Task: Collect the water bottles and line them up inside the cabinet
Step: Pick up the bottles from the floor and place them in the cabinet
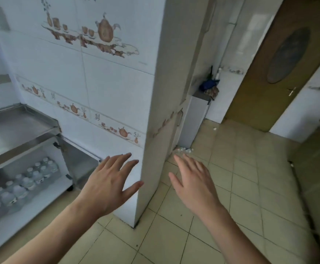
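The left hand (108, 184) reaches forward, fingers spread, holding nothing. The right hand (194, 184) does likewise, flanking the white tiled pillar (155, 111).

- The water bottles (22, 180) stand in two rows inside the cabinet (46, 189), at the far left, under the surface (20, 124).
- A tiled pillar (151, 111) rises in the middle, right of the cabinet.
- A door (273, 73) stands behind the pillar, to the right.
- The left hand (109, 185) is before the pillar; the right hand (195, 185) is over the floor (241, 187).
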